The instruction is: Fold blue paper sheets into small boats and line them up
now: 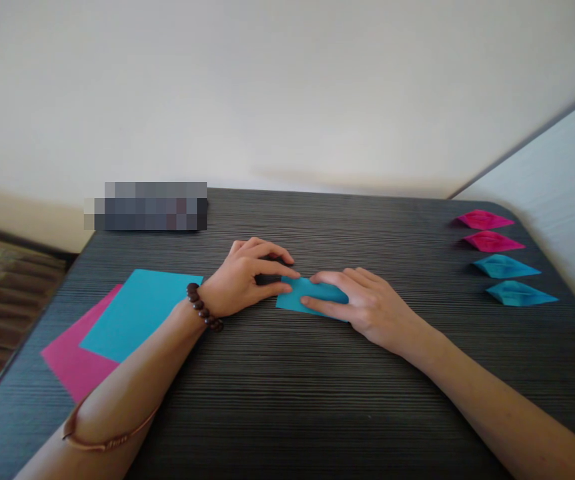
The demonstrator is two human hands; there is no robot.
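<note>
A folded piece of blue paper (pixel 293 301) lies on the dark table between my two hands. My left hand (pixel 243 275) pinches its upper left corner between thumb and index finger, while the other fingers curve above the table. On the paper's right part, my right hand (pixel 367 301) grips with thumb and index finger, covering that end. The paper is a narrow rectangle; its inner layers cannot be made out. Beside my left wrist, a flat blue sheet (pixel 140 310) overlaps a pink sheet (pixel 75 360), both partly hidden by my forearm.
Along the table's right side stand two pink folded paper shapes (pixel 485 219) and two blue folded paper shapes (pixel 507 267), pointed at the ends. A blurred dark object (pixel 150 208) sits at the back left. A pale wall (pixel 287 93) rises behind the table (pixel 287 400).
</note>
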